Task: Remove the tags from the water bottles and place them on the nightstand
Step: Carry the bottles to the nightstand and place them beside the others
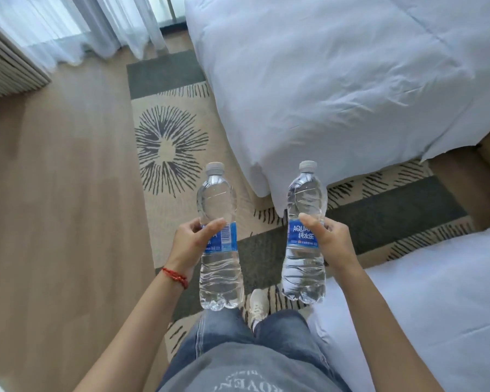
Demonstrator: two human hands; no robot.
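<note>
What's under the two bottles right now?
Left bottle and right bottle hang over patterned rug, jeans and a white shoe. No nightstand is visible.

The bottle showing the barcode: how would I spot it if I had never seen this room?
Start at the patterned rug beside the white bed; two clear water bottles are held above it. It is the left bottle, in the left hand with a red wrist cord. Its blue label shows a barcode, while the right bottle shows the brand lettering.
</note>
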